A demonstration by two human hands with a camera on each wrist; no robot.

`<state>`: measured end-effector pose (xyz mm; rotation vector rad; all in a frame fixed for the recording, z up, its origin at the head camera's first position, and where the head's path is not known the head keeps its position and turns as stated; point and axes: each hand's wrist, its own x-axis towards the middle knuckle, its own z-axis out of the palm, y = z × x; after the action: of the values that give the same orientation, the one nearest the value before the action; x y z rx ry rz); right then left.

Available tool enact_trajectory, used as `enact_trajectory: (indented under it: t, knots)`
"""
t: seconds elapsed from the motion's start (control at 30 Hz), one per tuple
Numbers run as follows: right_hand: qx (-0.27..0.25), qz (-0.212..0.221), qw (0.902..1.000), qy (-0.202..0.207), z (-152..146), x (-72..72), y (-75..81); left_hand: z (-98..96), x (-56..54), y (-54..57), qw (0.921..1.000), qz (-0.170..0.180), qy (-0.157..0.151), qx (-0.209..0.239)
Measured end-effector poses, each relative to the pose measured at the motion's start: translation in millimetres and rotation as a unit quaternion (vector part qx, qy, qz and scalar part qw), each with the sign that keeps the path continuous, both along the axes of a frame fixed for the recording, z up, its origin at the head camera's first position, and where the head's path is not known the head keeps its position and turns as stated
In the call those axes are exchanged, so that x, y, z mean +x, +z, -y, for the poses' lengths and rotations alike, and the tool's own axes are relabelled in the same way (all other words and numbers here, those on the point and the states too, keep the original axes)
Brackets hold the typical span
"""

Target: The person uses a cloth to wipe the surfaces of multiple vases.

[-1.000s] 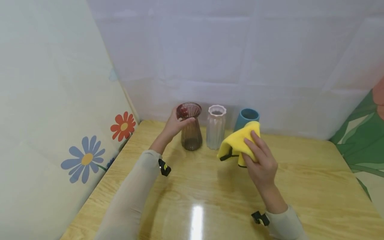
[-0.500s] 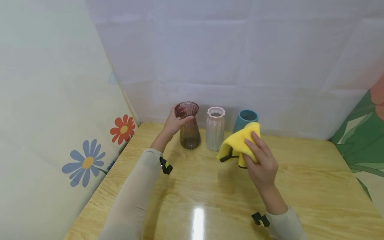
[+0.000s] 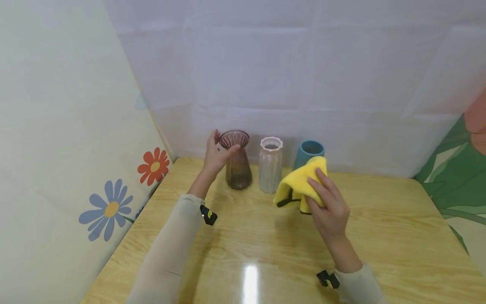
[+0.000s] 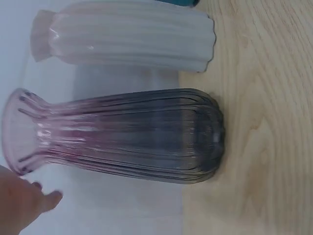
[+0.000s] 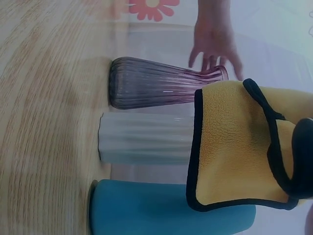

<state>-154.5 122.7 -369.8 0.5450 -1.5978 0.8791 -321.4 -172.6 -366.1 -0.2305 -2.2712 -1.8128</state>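
Observation:
A ribbed glass vase (image 3: 239,171), purple at its flared rim and smoky grey below, stands upright at the back of the table. My left hand (image 3: 215,158) is beside its neck with the fingers spread; in the left wrist view, a gap shows between the fingertips and the vase (image 4: 137,137). A folded yellow cloth (image 3: 301,179) with black edging is pinched between the thumb and fingers of my right hand (image 3: 330,209), held above the table. From the head view, the cloth covers part of a blue vase (image 3: 301,156).
Between the glass vase and the blue one stands a pale fluted vase (image 3: 271,171) with a scalloped rim. A white sheet (image 3: 250,67) hangs right behind the row. Flower-printed panels flank the wooden table (image 3: 398,236) on both sides.
My left hand has let go of the glass vase, its fingers lifting off the rim and spreading to the left. My right hand keeps the cloth almost in place.

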Motion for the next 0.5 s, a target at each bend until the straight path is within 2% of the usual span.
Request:
enact_trajectory:
  t: [0.1, 0.17, 0.23, 0.37, 0.5]
  knots:
    - [0.004, 0.004, 1.0, -0.003, -1, 0.1, -2.5, -1.4, 14.2, 6.5, 0.9953, -0.082, 0.041, -0.032]
    - [0.005, 0.007, 0.9999, -0.005, -1, 0.0, -3.7, -4.8, 23.4, 11.5, 0.9896, -0.126, 0.048, -0.05]
    - [0.006, 0.009, 0.9999, -0.007, -2, -0.4, -4.2, -9.3, 31.3, 16.1, 0.9846, -0.156, 0.042, -0.066]
    - [0.007, 0.009, 0.9999, -0.003, -3, -2.0, -4.0, -19.2, 42.5, 21.5, 0.9791, -0.186, 0.019, -0.081]
    - [0.006, 0.011, 0.9999, 0.005, -2, -3.1, -3.5, -28.9, 47.6, 23.1, 0.9775, -0.197, -0.004, -0.076]
